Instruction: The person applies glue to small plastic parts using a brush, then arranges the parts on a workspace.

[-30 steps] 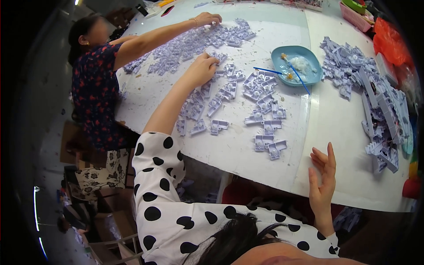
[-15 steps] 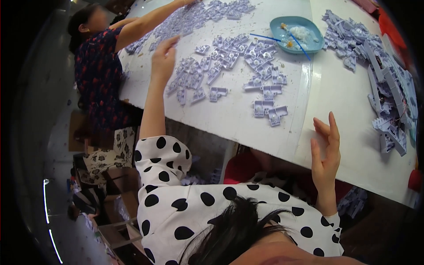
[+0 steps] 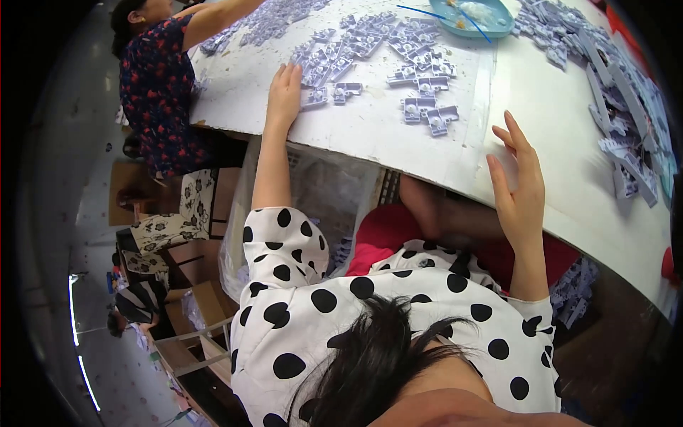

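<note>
My left hand [image 3: 285, 98] reaches over the table beside the left edge of a spread of pale lilac moulded plastic parts [image 3: 344, 91]. Its fingers are stretched out and close together, and I see nothing in them. Whether the fingertips touch the nearest parts I cannot tell. Over the table's near edge at the right hovers my right hand [image 3: 521, 181], open, thumb and fingers apart, holding nothing. Between the hands, a short column of similar parts [image 3: 442, 119] runs toward me; some parts carry a whitish piece inside.
A light-blue dish [image 3: 482, 30] with white material and thin blue sticks stands at the back. Piled parts [image 3: 551, 35] and long plastic strips [image 3: 617, 92] lie on the right. A co-worker [image 3: 158, 92] reaches over a far-left pile. Below the table is a plastic-lined container [image 3: 320, 186].
My left hand has come down and nearer to the table's front edge, beside the parts. The right hand stays open. The whole view has shifted, so the table sits higher in it.
</note>
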The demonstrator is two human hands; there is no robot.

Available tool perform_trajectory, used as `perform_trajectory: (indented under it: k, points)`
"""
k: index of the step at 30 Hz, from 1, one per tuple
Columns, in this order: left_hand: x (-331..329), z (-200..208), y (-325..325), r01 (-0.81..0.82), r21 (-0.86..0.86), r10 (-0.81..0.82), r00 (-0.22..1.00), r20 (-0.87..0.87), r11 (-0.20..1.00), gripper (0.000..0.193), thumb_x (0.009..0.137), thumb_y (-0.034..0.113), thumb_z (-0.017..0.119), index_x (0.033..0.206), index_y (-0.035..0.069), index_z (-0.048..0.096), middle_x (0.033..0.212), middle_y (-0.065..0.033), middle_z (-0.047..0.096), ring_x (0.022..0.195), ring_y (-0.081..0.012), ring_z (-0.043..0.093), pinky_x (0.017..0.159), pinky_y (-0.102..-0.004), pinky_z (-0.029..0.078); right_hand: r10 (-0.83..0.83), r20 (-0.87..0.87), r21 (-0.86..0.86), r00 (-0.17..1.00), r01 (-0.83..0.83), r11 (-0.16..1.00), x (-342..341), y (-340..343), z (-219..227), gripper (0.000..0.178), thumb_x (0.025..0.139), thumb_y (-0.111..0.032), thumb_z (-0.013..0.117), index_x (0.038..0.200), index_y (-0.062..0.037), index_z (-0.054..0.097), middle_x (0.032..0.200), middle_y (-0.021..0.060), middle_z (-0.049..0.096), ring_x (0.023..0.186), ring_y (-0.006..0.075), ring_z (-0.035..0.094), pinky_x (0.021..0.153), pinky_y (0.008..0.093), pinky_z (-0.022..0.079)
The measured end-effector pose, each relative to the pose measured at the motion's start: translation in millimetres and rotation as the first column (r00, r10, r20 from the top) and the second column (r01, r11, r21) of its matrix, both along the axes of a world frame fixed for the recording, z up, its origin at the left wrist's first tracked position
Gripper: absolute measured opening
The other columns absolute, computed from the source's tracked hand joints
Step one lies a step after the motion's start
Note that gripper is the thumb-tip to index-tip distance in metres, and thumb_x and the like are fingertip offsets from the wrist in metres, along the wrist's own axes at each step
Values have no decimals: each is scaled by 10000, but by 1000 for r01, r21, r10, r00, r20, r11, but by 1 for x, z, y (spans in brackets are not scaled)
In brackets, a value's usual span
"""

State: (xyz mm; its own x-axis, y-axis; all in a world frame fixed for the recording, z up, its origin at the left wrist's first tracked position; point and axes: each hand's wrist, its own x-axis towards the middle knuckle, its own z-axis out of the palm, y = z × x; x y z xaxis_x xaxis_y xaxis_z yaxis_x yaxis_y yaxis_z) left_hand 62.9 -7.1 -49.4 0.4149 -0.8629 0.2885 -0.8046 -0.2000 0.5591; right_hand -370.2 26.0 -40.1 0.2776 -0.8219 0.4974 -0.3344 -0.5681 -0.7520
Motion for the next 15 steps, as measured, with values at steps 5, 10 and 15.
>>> perform_trajectory:
  k: [5,10,15]
  points:
    - [-21,-4,-19,-33,8,33,999,-16,999,671,1009,497,381,1418,-28,462,1498,-273,378,1424,-387,310,1168,-413,250,-53,11,-35,999,53,998,-1,1,-2,543,909,-58,634,1430,-94,483,1159,154,657,1079,276,610,942,377,462]
    - [28,-14,-49,-75,-108,88,988,128,991,688,998,539,352,1429,15,467,1478,-255,421,1403,-399,343,1161,-438,252,-45,17,-20,999,45,999,0,2,-4,543,911,-66,635,1430,-122,489,1136,137,662,1051,275,612,923,378,472]
    - [39,-19,-48,5,50,-14,983,182,999,641,1002,536,335,1431,86,493,1474,-188,459,1393,-370,370,1165,-437,248,-46,4,-57,999,46,997,1,3,-4,534,912,-71,636,1425,-128,496,1114,125,668,1025,278,612,907,378,478]
